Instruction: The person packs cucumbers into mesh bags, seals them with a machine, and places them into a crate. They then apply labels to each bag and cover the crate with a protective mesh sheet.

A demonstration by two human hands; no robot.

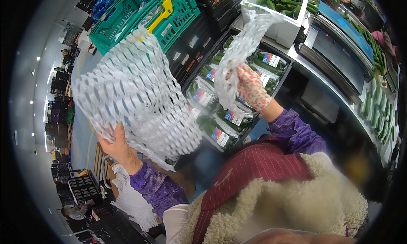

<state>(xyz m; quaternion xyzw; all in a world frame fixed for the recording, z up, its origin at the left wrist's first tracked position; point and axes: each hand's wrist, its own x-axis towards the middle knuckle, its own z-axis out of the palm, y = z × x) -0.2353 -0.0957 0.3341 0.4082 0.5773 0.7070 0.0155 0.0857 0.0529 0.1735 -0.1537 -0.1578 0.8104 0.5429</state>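
Note:
My bare left hand (122,148) holds the lower edge of a wide sheet of white foam netting (136,91), spread open at the left. My right hand (252,88), in a flower-patterned glove, grips a bunched strip of the same white foam netting (237,53). Below my right hand, wrapped packs of cucumbers (219,137) with printed labels lie in a dark crate (278,91). The netting hides part of the crate and the fingertips of both hands.
A green plastic crate (171,24) with a yellow handle stands at the upper left. A white foam box (273,27) holds loose cucumbers (283,4). A wrapping machine (337,59) is at the right, beside more cucumbers (376,107). More netting (133,202) hangs below my left arm. A person (76,210) is far off at lower left.

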